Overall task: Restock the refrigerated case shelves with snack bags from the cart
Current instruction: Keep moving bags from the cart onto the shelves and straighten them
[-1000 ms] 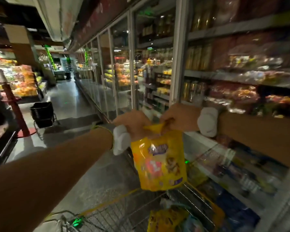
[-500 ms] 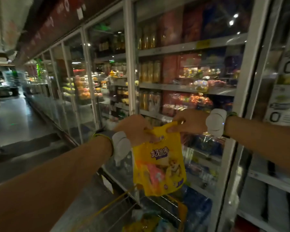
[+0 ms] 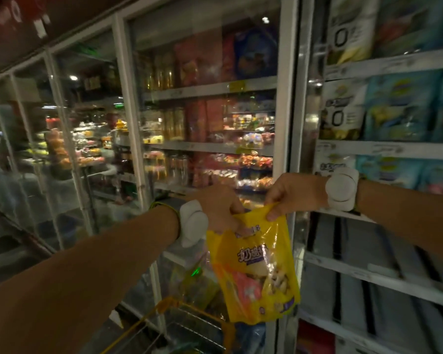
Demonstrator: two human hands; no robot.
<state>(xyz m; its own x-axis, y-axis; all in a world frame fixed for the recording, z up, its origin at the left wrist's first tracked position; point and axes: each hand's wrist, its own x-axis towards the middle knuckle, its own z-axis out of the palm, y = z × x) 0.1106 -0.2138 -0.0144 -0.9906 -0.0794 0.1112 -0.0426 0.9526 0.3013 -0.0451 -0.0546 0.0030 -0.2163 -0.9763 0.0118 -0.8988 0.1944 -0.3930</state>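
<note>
both hands pinch glossy yellow snack bag point(image 3: 256, 274)

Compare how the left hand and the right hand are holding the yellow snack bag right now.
The left hand grips the yellow snack bag at its top left corner, fingers curled over the edge. The right hand pinches the top right corner, slightly higher. Both wear white wrist bands, and the bag hangs upright between them.

Both bare forearms reach forward at chest height, each wrist wearing a white band. The left hand point(image 3: 216, 208) curls its fingers in a grip, knuckles up. The right hand point(image 3: 296, 194) pinches downward with thumb and fingertips, close beside the left.
</note>
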